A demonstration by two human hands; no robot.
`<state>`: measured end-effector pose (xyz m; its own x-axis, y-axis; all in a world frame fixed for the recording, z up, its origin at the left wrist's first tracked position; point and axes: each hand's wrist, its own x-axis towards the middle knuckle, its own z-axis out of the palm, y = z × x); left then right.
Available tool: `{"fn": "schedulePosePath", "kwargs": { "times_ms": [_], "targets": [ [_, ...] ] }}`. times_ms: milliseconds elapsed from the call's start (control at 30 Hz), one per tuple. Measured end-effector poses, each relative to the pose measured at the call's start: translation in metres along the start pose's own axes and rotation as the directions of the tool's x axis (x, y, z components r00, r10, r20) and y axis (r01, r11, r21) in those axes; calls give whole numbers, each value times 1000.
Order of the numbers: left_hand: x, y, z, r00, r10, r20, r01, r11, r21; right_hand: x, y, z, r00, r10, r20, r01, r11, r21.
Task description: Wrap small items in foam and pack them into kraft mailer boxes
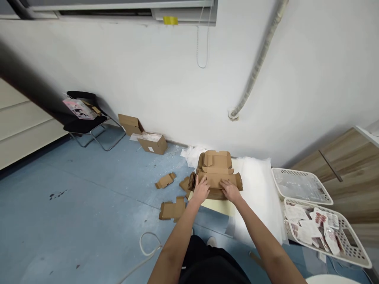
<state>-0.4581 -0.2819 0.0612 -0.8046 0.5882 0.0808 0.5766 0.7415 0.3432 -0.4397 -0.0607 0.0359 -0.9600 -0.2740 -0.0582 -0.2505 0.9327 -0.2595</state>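
- Here's the cardboard box, folded up but not closed, lying on a pale board on the blue floor, right in front of the person!
- Its long side runs across the body.
- Left hand and right hand sit apart, both down on the near edge, equally close; can't tell if they're gripping.
- Room on the right: white foam sheets, then a plastic basket.
- On the left, cardboard scraps lie just beside the box, with open floor beyond.
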Motion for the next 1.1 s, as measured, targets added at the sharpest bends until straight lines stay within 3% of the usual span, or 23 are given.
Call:
{"fn": "schedulePosePath", "kwargs": {
  "times_ms": [167,267,367,467,600,700,833,967,1100],
  "targets": [
    [2,1,9,1000,-15,-27,14,1000,-27,2,-3,6,995,-99,25,101,987,-121],
    [3,2,1,997,14,-80,-16,1000,-22,-3,-12,-1,995,-101,-13,98,988,-117],
    [6,3,-17,988,67,-137,-70,997,-19,-10,-24,-19,983,-115,-146,100,989,-109],
    [11,6,-40,971,122,-208,-128,992,-13,-18,-39,-47,941,-137,-310,94,984,-150],
    [19,25,-64,929,232,-287,-244,970,-8,-48,-57,-84,870,-77,-487,-48,970,-239],
    [20,55,-68,886,366,-287,-389,921,-28,-93,-66,-95,826,39,-562,-217,943,-253],
    [13,116,-49,787,575,-225,-604,792,-89,-177,-74,-88,744,244,-622,-467,856,-223],
    [-11,192,-8,662,735,-147,-749,640,-170,-278,-83,-73,635,426,-645,-673,714,-192],
    [-61,267,46,477,879,22,-847,466,-255,-387,-103,-41,478,595,-646,-836,534,-127]
  ]
}}
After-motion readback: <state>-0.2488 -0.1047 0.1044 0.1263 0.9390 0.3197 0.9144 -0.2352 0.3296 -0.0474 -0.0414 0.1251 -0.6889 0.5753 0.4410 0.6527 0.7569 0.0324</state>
